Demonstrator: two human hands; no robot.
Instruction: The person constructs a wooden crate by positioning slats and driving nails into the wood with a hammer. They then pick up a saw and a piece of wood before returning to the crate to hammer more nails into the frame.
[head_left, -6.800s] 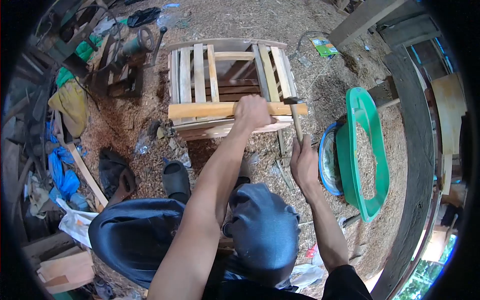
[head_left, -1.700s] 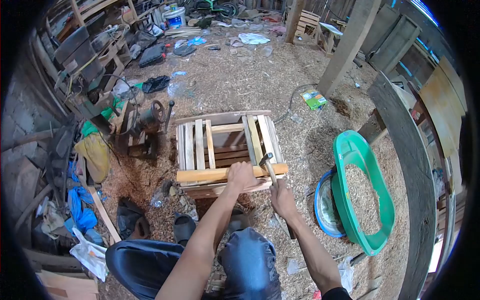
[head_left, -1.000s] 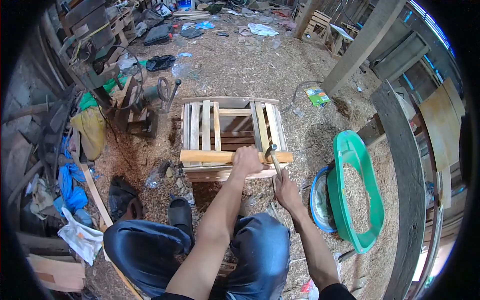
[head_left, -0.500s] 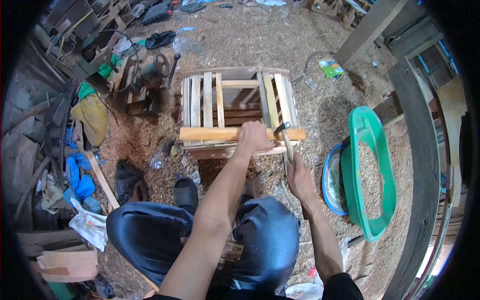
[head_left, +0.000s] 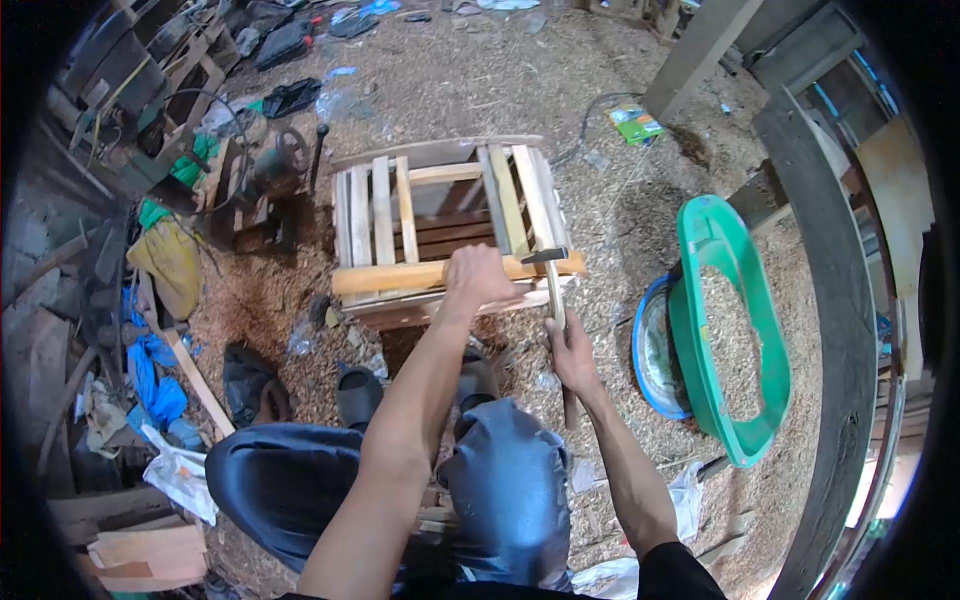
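A slatted wooden crate [head_left: 381, 212] stands on the ground in front of my knees, with a gap between its top slats. Across its near edge lies an orange-toned wooden strip [head_left: 400, 278]. My left hand [head_left: 475, 275] is closed over this strip near its middle, fingers curled and partly hidden. In my right hand [head_left: 574, 354] is a hammer [head_left: 555, 290], gripped low on its wooden handle. Its dark metal head points sideways, overlapping the strip's right part in this view, just right of my left hand.
A green plastic tub [head_left: 683, 330] leans on its side at the right, beside a blue-rimmed basin [head_left: 655, 350]. Machinery with a handwheel [head_left: 290, 150] stands at the left. Wood shavings [head_left: 480, 75] cover the floor. A dark timber post [head_left: 830, 330] rises along the right side.
The view has shifted, so the crate appears further left. The hammer has turned, and its head now shows side-on. My left hand keeps its place on the strip.
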